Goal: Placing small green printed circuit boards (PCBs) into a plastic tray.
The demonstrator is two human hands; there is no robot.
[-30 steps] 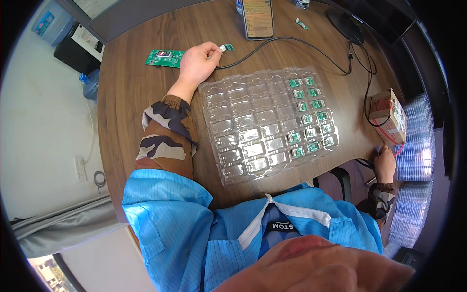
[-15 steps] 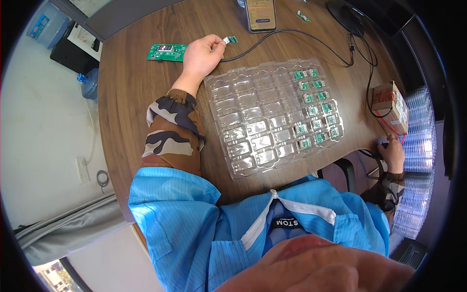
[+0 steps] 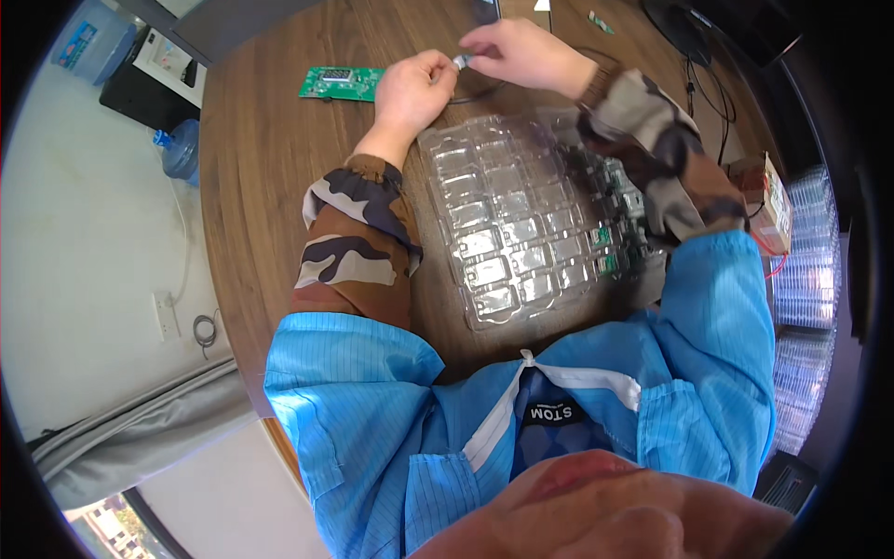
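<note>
My left hand (image 3: pixel 414 88) rests on the far side of the wooden table (image 3: pixel 270 177) and pinches the small pale connector (image 3: pixel 461 61) at the end of a black cable (image 3: pixel 480 91). My right hand (image 3: pixel 521 51) has reached over and its fingertips pinch the same connector from the right; I cannot tell whether they hold anything else. A green circuit board (image 3: pixel 340 82) lies just left of my left hand. Below both hands lies a clear plastic blister tray (image 3: pixel 498 233), with small green modules (image 3: pixel 605 238) in its right pockets, partly hidden by my right sleeve.
An open cardboard box (image 3: pixel 771 200) sits at the table's right edge beside stacks of clear trays (image 3: pixel 805 279). More cables (image 3: pixel 703 88) run at the far right. A water bottle (image 3: pixel 177 154) and a dark box (image 3: pixel 154 79) stand on the floor to the left.
My right hand has left the cardboard box at the right and swung across the tray to meet my left hand at the connector. My left hand has stayed in place.
</note>
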